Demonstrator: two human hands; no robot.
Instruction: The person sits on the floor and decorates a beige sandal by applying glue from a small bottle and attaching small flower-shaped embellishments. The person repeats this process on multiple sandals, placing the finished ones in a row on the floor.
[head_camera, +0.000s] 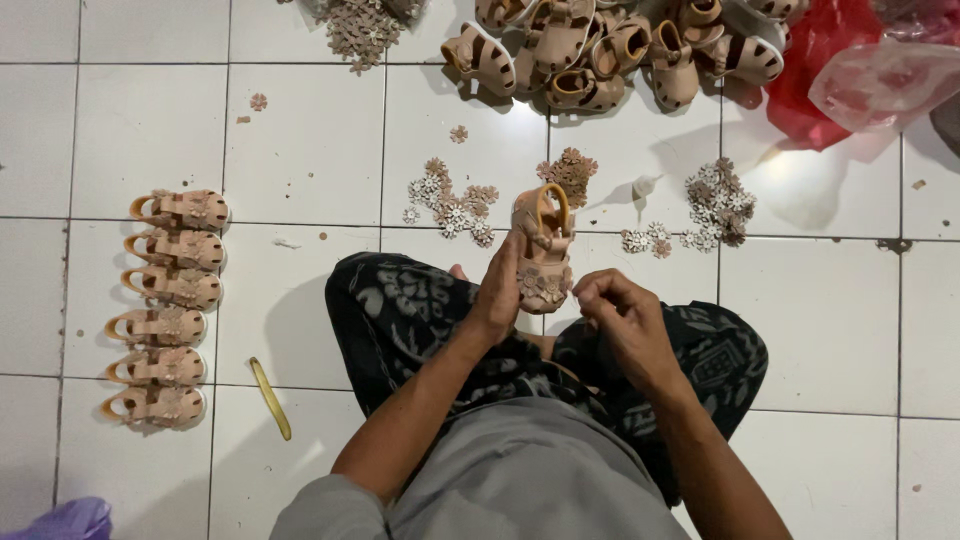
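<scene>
I sit cross-legged on a white tiled floor (300, 150). My left hand (498, 292) grips a small beige child's sandal (543, 250) from its left side, toe end toward me, with flower trims on the toe. My right hand (622, 318) hovers just right of the sandal's toe, fingers pinched together; whether a small piece sits between them is too small to tell. Loose beige and white flower trims (450, 205) lie on the floor just beyond the sandal.
Several finished sandals (168, 305) stand in a column at left. A heap of plain sandals (610, 50) lies at the top, beside red and clear plastic bags (850, 70). More flower piles (718, 205) lie at right and a flower heap (362, 25) at top. A yellow strap (271, 398) lies near my left knee.
</scene>
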